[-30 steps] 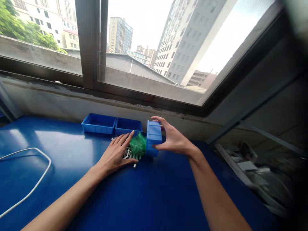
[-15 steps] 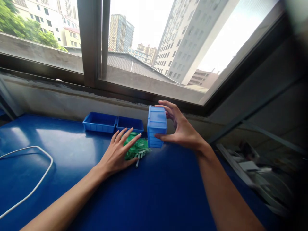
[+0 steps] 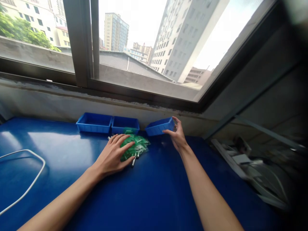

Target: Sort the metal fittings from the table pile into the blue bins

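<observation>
My right hand (image 3: 176, 133) grips the right end of a blue plastic bin (image 3: 157, 127), which is tilted with its right end raised, close to the wall. Spread fingers of my left hand (image 3: 116, 152) rest over a heap of small green, partly clear pieces (image 3: 138, 146), and hide part of it. A few dark and white stick-like ends poke out at the heap's edge; their kind I cannot make out. Behind the heap, two more blue bins stand side by side against the wall, the left bin (image 3: 93, 130) and the middle bin (image 3: 125, 121).
The blue tabletop (image 3: 149, 195) runs up to a low wall under the window. A white cable (image 3: 40, 163) curves across the left side. At the right, a metal frame bar (image 3: 257, 126) and blurred clutter (image 3: 250, 166) sit beyond the table edge.
My right hand has lowered the bin from upended to nearly level, back by the wall. More green pieces show under my left hand, which stays at the heap.
</observation>
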`<action>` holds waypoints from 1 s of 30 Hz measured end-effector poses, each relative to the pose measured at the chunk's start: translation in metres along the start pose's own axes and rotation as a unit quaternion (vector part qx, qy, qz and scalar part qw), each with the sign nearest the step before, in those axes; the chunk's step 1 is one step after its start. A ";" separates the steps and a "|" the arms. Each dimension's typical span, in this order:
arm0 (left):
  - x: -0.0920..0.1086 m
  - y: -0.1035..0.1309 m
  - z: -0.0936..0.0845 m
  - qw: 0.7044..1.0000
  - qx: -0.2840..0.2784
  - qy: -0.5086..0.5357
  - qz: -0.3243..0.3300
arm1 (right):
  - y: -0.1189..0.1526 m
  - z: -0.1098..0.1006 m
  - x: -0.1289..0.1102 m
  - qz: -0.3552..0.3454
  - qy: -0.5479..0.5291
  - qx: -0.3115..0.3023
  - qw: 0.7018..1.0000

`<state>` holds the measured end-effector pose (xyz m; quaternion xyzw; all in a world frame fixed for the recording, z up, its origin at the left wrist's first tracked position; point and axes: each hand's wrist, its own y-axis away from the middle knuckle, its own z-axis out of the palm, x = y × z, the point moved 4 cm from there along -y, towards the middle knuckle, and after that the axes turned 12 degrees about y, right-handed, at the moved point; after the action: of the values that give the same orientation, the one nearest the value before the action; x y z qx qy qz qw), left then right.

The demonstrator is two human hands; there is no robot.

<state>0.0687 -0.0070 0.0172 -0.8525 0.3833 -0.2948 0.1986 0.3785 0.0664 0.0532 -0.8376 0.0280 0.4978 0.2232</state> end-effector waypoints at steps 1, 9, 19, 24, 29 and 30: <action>0.001 0.000 -0.001 1.000 0.002 0.000 -0.001 | 0.003 0.002 0.011 0.013 -0.013 0.006 1.000; -0.003 0.000 -0.001 1.000 0.011 0.001 -0.020 | 0.011 0.009 0.042 0.015 0.051 -0.003 0.999; -0.011 0.003 -0.006 0.995 0.072 0.023 -0.066 | 0.029 0.034 0.011 -0.009 0.240 -0.001 0.971; -0.016 0.003 -0.013 0.982 0.119 0.041 -0.141 | 0.058 0.049 -0.042 -0.096 0.253 0.159 0.950; -0.031 0.007 -0.016 0.968 0.146 0.064 -0.192 | 0.093 0.090 -0.066 -0.241 0.255 -0.071 0.934; -0.035 0.009 -0.018 0.965 0.160 0.069 -0.195 | 0.098 0.094 -0.065 -0.252 0.268 -0.103 0.924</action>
<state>0.0339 0.0125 0.0134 -0.8454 0.1701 -0.4434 0.2445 0.2419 0.0043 0.0361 -0.9376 -0.1764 0.1822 0.2380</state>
